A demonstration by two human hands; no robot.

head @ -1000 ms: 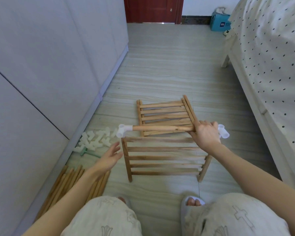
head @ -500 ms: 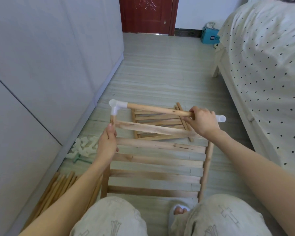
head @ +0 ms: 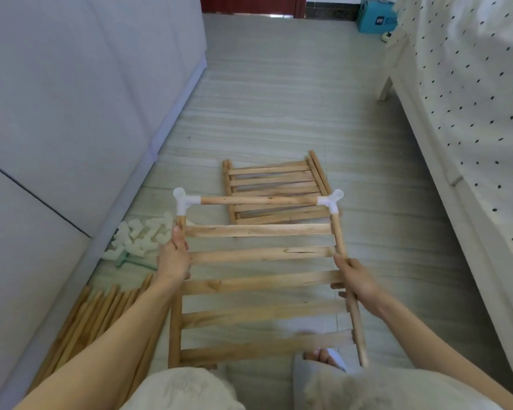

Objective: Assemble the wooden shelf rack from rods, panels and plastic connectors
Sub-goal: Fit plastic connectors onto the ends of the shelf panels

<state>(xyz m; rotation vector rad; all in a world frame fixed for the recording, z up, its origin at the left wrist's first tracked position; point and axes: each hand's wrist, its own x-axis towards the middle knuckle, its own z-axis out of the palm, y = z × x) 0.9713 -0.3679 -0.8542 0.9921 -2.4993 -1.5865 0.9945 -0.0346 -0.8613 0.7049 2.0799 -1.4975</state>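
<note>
I hold a slatted wooden panel [head: 261, 255] lifted off the floor in front of my knees. My left hand [head: 174, 258] grips its left side rail, my right hand [head: 356, 281] grips its right rail. A wooden rod [head: 258, 200] spans the panel's far end, joined to both rails by a white plastic connector [head: 183, 201] on the left and another white connector [head: 333, 201] on the right. Behind it a second slatted panel [head: 274, 180] lies flat on the floor.
A heap of white connectors [head: 139, 235] and a green tool [head: 131, 261] lie by the grey cabinet [head: 71, 113] on the left, with a bundle of loose rods [head: 101, 315] nearer me. The bed [head: 471, 99] runs along the right. A blue box [head: 375, 17] stands far back.
My right hand left the top rod and moved down to the right rail. The right connector now sits on the right rail. The panel is lifted closer to me.
</note>
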